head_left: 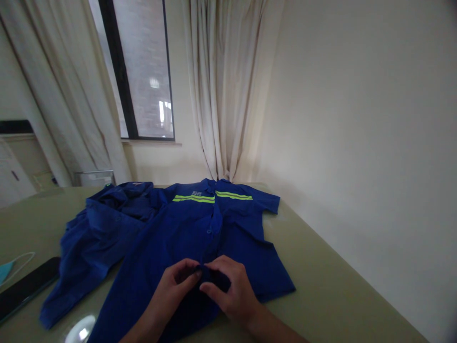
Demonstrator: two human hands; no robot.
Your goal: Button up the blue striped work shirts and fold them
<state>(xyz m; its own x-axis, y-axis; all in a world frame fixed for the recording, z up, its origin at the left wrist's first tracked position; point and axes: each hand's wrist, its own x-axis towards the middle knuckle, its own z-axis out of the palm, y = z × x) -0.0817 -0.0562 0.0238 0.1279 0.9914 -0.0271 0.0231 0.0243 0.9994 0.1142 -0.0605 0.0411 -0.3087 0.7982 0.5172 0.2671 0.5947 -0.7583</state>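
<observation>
A blue short-sleeved work shirt (182, 228) with yellow-green reflective stripes across the chest lies front side up, its collar at the far end. Near its lower hem, my left hand (176, 283) pinches the fabric at the front opening. Close beside it, my right hand (232, 286) grips the same front edge, thumb and fingers curled on the cloth. The fingertips of both hands almost meet. A button (209, 231) shows on the placket above them. Whether another button sits between my fingers is hidden.
Crumpled blue trousers or another garment (103, 233) lies left of the shirt on the greenish table (332, 290). At the left are a dark phone (28, 286), a light-blue mask (5, 271) and a shiny white round object (81, 329). A wall (364, 143) borders the table's right side.
</observation>
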